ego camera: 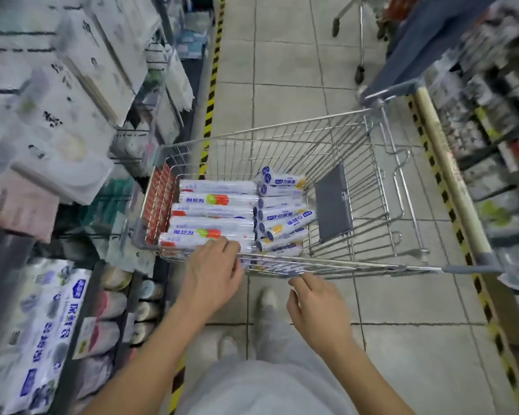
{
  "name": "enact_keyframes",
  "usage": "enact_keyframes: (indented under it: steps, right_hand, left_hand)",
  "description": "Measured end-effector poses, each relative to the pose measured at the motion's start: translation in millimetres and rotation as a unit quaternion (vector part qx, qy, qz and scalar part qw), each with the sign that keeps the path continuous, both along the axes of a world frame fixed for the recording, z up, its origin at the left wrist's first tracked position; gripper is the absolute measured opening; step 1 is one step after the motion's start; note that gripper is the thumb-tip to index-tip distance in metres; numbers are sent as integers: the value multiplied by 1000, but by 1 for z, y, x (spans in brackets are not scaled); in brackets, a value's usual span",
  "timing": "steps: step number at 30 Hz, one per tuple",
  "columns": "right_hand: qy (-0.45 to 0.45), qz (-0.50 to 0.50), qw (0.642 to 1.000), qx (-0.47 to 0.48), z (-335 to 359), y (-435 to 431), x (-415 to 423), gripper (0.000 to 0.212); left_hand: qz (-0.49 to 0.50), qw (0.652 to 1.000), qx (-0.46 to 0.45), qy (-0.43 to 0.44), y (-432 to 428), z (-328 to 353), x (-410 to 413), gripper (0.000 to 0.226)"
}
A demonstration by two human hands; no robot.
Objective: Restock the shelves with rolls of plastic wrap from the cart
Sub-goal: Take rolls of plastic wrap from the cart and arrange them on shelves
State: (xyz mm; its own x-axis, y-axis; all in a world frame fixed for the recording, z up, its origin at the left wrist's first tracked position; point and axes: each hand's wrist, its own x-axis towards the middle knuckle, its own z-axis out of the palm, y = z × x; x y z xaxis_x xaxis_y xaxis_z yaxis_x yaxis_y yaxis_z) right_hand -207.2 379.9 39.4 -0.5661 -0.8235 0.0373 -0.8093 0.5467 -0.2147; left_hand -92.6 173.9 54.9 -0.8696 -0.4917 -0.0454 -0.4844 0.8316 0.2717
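Observation:
A wire shopping cart stands in the aisle in front of me. Several long white rolls of plastic wrap lie stacked at its left end, with several shorter rolls beside them. My left hand reaches over the near rim, its fingers curled onto the nearest long roll. My right hand hovers just below the near rim of the cart, fingers loosely bent, holding nothing.
Shelves of packaged goods line my left side, with bagged wrap products low down. Another shelf runs along the right. A second cart stands farther up the tiled aisle. Yellow-black tape edges the floor.

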Motion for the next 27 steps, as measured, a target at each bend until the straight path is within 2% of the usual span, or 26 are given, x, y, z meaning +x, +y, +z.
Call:
enact_keyframes:
  steps: [3, 7, 13, 16, 20, 23, 25, 27]
  right_hand:
    - [4, -6, 1000, -3, -10, -26, -39, 23]
    - [-24, 14, 999, 22, -24, -62, -97, 4]
    - [-87, 26, 987, 134, -54, -124, -185, 17]
    - [-122, 31, 965, 231, -81, -148, -219, 20]
    - [-152, 53, 937, 310, -140, -163, -246, 36]
    - [-150, 86, 922, 347, -189, -167, -254, 57]
    - [-144, 103, 914, 364, -216, -169, -255, 62]
    - [-121, 102, 922, 354, -237, -169, -253, 60]
  left_hand:
    - [-12, 1000, -10, -4, -30, -8, -48, 18]
    - [-10, 999, 2, -33, -57, -26, -91, 19]
    - [5, 994, 63, -87, -66, -49, -123, 17]
    - [47, 985, 106, -124, -76, -69, -131, 17]
    - [80, 973, 141, -162, -94, -104, -136, 21]
    - [125, 955, 180, -201, -111, -141, -135, 40]
    - [145, 938, 211, -234, -121, -163, -135, 34]
    - [154, 931, 233, -235, -127, -179, -135, 27]
